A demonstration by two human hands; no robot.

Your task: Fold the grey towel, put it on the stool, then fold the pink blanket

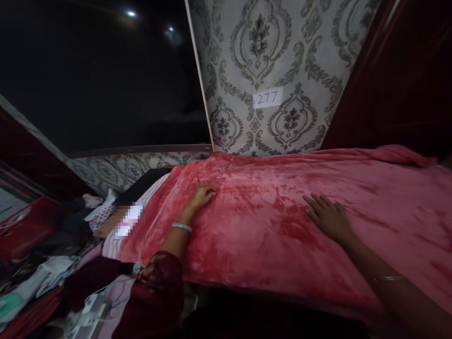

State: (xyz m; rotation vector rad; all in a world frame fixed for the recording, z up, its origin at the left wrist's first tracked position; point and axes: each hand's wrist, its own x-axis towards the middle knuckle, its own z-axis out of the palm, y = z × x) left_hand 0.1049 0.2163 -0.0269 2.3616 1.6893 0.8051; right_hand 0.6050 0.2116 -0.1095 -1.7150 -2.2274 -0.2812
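A pinkish-red plush blanket (pixel 247 235) lies spread over a long raised surface, with faint creases and darker brushed patches in its pile. Resting on its left part is my left hand (pixel 204 195), palm down with the fingers loosely bent and no fold visibly gripped. Farther right, my right hand (pixel 328 216) lies flat on the same cloth, its fingers spread apart. A striped cloth (pixel 112 247) shows along the blanket's left edge.
Behind the blanket stands a patterned wall with a paper label (pixel 268 97) reading 277. A large dark screen (pixel 106 80) hangs at upper left. Piled clothes (pixel 52 278) and a red bag (pixel 30 228) crowd the lower left. Dark red panels (pixel 399 84) border the right.
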